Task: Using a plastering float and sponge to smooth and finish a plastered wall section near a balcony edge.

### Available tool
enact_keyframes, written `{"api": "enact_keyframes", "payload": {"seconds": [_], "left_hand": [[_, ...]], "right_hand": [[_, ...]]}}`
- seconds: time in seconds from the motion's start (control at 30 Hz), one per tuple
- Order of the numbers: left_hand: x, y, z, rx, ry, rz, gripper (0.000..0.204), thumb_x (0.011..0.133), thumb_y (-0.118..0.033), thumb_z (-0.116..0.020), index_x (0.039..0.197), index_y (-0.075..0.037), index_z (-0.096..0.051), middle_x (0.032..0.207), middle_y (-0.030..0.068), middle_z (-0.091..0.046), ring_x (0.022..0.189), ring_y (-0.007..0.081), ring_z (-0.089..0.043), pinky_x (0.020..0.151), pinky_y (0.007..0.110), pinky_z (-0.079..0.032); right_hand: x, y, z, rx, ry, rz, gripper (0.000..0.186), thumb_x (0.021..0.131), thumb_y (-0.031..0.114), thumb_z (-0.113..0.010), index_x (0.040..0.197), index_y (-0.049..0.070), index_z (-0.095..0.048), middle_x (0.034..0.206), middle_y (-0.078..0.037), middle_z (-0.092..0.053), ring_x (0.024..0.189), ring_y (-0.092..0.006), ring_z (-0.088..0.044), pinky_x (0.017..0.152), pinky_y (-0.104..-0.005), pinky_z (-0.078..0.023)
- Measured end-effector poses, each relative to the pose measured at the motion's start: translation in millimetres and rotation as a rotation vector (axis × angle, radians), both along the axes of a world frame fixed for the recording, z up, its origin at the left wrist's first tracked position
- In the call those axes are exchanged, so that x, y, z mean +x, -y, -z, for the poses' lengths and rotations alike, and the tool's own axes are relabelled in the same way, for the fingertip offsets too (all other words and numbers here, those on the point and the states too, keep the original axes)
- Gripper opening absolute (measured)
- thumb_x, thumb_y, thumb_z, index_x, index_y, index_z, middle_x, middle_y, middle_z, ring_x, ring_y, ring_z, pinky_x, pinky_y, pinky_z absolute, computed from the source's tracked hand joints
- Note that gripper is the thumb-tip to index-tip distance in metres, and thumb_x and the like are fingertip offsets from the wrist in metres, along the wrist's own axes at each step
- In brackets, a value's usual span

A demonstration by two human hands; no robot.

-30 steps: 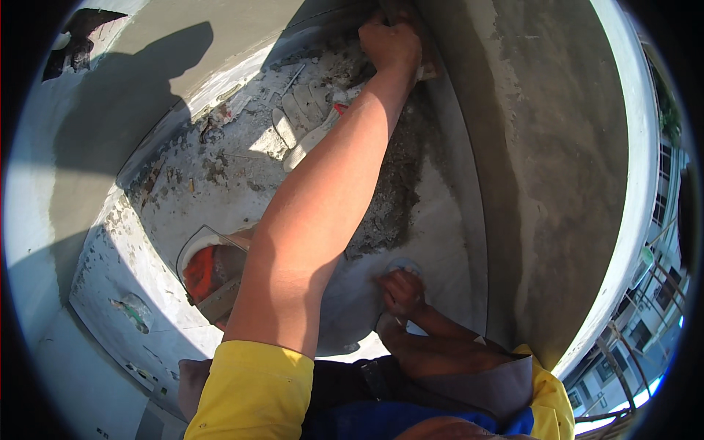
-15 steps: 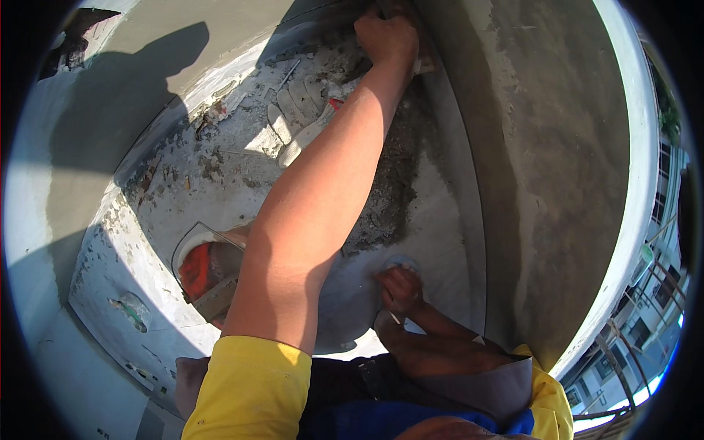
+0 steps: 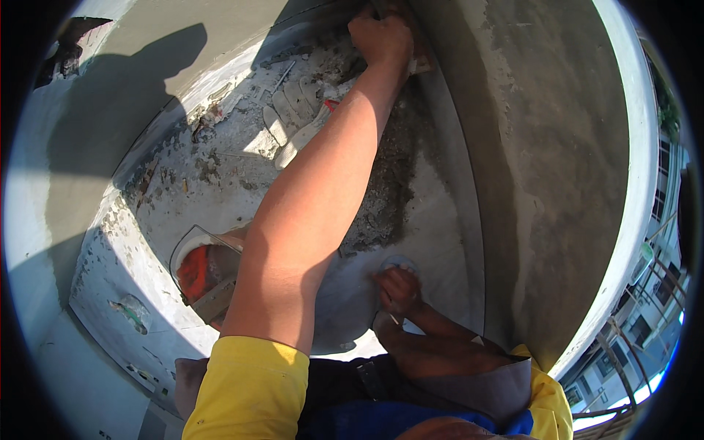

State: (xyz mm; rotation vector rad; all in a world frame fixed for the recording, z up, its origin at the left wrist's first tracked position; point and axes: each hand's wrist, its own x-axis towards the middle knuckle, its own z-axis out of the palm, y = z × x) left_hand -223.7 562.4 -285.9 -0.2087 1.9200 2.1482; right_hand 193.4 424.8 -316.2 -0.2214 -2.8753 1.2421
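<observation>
My left arm reaches far ahead to the corner where the walls meet the floor. My left hand [image 3: 383,38] is closed around the dark handle of a flat-edged tool, perhaps a plastering float [image 3: 422,61]; most of it is hidden behind the fist. The tool is at the foot of the curved right wall. Close to my body, my right hand [image 3: 398,288] is down by my bent leg with its fingers curled. A pale round thing [image 3: 400,261] lies just beyond those fingers. What the right hand grips, if anything, cannot be made out.
A bucket [image 3: 176,253] with a wire handle and orange-red inside stands left of my arm, a board [image 3: 213,302] in it. Pale work gloves [image 3: 290,117] lie among rubble. Damp grey mortar [image 3: 385,194] covers floor beside the cement-coated right wall [image 3: 565,161].
My left hand and the tool have shifted very slightly to the left along the wall foot. The right hand stays in place.
</observation>
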Motion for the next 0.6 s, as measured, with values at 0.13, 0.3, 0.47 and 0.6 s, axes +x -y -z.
{"api": "enact_keyframes", "payload": {"seconds": [0.13,0.3,0.47,0.6], "left_hand": [[0.3,-1.0,0.0,0.061,0.037,-0.039,0.032,0.086,-0.010,-0.063,0.110,0.012,-0.064,0.096,0.0197,-0.069,0.081,0.0241,-0.065,0.073,0.036,-0.052],[2.1,-0.5,-2.3,0.032,0.017,-0.020,0.034,0.086,-0.010,-0.063,0.111,0.012,-0.064,0.098,0.0211,-0.069,0.084,0.0251,-0.066,0.076,0.036,-0.052],[0.1,0.2,-2.1,-0.057,-0.024,-0.004,0.034,0.084,-0.011,-0.065,0.109,0.011,-0.066,0.097,0.0214,-0.070,0.085,0.0257,-0.066,0.078,0.037,-0.052],[0.2,-1.3,-5.0,0.062,-0.012,-0.050,0.031,0.083,-0.011,-0.065,0.106,0.010,-0.068,0.096,0.0215,-0.070,0.086,0.0270,-0.067,0.078,0.038,-0.052]], "right_hand": [[-3.6,-1.4,-2.5,0.017,-0.006,-0.017,0.036,0.065,0.004,-0.062,0.100,0.005,-0.071,0.081,-0.009,-0.062,0.071,-0.0247,-0.062,0.060,-0.0374,-0.048],[-4.3,-2.4,-2.5,0.008,0.000,-0.011,0.033,0.066,0.004,-0.062,0.097,0.005,-0.071,0.080,-0.008,-0.061,0.070,-0.0245,-0.062,0.059,-0.0376,-0.047],[-2.3,-2.0,0.4,0.026,-0.007,-0.016,0.036,0.065,0.007,-0.063,0.100,0.008,-0.070,0.081,-0.007,-0.059,0.070,-0.0235,-0.060,0.059,-0.0371,-0.046],[0.9,-1.2,4.3,0.016,-0.015,-0.017,0.040,0.064,0.008,-0.064,0.104,0.010,-0.069,0.082,-0.007,-0.056,0.070,-0.0224,-0.059,0.060,-0.0366,-0.045]]}}
